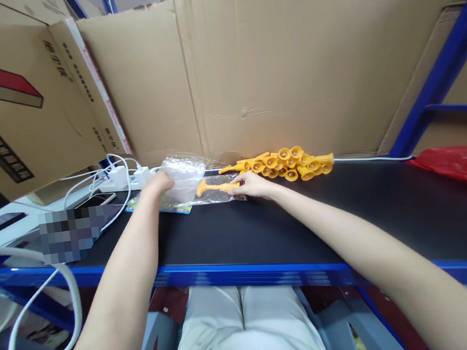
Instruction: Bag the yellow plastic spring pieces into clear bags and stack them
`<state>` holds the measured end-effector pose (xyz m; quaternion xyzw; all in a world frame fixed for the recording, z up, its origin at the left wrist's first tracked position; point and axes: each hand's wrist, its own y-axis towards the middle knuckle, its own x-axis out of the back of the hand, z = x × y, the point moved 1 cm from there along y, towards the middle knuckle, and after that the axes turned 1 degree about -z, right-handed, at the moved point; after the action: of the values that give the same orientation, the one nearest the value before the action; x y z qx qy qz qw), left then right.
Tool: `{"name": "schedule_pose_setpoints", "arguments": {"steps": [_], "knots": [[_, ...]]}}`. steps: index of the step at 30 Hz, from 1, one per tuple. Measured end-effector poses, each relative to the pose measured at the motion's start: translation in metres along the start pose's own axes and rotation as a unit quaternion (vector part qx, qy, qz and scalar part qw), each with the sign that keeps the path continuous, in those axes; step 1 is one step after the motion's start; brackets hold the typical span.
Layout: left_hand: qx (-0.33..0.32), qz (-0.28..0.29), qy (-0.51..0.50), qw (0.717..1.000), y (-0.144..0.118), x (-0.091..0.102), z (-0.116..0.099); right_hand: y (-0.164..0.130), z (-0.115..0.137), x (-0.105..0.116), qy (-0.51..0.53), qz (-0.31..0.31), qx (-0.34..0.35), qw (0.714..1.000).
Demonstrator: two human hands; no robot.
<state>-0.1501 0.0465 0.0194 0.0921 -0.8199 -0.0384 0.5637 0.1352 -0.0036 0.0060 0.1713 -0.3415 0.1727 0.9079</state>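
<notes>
Here both hands [159, 182] [252, 184] work near the bench's [268, 234] far edge.

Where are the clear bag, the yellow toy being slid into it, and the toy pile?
clear bag [182, 176], head view, crinkled upper part
yellow toy [214, 187], head view, middle of its stem
toy pile [290, 164], head view, centre of the heap

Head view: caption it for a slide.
Both hands slip a yellow toy into a clear bag beside a toy pile.
</notes>
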Motion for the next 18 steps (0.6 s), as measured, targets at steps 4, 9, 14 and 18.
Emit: {"name": "schedule_pose_setpoints", "arguments": {"steps": [4,9,14,18], "knots": [[0.036,-0.013,-0.173,0.984,-0.010,0.003,-0.012,0.000,-0.002,0.001,0.033,-0.023,-0.019,0.999],[0.007,0.038,-0.324,0.945,-0.020,0.007,-0.026,0.003,-0.012,0.009,0.161,0.008,-0.013,0.987],[-0.012,0.060,-0.337,0.939,-0.019,0.002,-0.027,0.005,-0.019,0.013,0.107,-0.018,0.013,0.994],[0.001,0.022,-0.297,0.955,-0.015,-0.004,-0.023,0.003,-0.015,0.006,0.007,-0.069,0.064,0.996]]}}
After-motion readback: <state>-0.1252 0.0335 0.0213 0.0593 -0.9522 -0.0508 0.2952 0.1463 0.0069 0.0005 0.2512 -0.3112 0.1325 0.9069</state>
